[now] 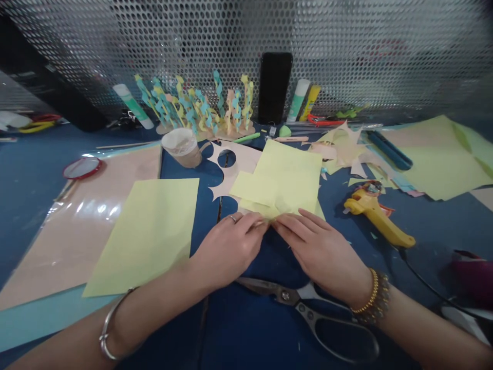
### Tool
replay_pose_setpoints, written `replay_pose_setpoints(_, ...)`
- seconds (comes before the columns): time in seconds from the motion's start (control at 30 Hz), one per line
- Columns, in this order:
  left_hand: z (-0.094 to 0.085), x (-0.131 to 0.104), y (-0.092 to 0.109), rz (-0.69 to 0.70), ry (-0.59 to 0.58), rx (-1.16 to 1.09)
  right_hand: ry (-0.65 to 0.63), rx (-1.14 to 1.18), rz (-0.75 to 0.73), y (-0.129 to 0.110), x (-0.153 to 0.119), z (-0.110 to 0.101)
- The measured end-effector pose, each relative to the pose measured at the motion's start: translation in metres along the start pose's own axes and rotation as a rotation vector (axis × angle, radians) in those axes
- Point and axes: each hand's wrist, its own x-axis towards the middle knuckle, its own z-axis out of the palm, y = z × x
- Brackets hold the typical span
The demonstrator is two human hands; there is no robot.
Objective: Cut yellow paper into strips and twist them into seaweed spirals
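Note:
My left hand [231,249] and my right hand [321,252] meet fingertip to fingertip at the near edge of the pale yellow sheets. Both are closed in a pinch on a small piece of yellow paper [272,218], mostly hidden by the fingers. Just beyond them lie a larger yellow sheet [295,167] and a smaller yellow piece [252,188] overlapping it. Under these is a pink paper offcut [241,164] with round cutouts. Large scissors [285,296] rest on the blue table below my hands, blades pointing left, partly beneath my right wrist.
At left, a yellow sheet [150,231] lies over wrapped pink paper [84,221]. A paper cup [182,148] and twisted paper stems [200,110] stand behind. A phone [275,87] leans on the perforated metal panel [215,31]. A yellow glue gun [379,218] with a cable lies right.

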Motion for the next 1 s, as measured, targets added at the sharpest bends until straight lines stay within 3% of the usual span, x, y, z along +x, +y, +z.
replay_pose_setpoints(0.17,0.002,0.003,-0.007,-0.201,0.147,-0.153,-0.018,-0.004,0.005,0.0,0.001,-0.001)
replay_pose_setpoints(0.33,0.006,0.003,-0.008,-0.237,0.068,-0.156,-0.011,-0.005,0.016,0.0,0.0,0.001)
replay_pose_setpoints(0.6,0.004,0.015,-0.009,-0.438,-0.005,-0.383,0.007,-0.013,0.0,0.0,0.001,0.0)
replay_pose_setpoints(1.0,0.0,0.013,-0.004,-0.442,-0.038,-0.383,0.016,-0.022,0.032,-0.001,0.0,-0.001)
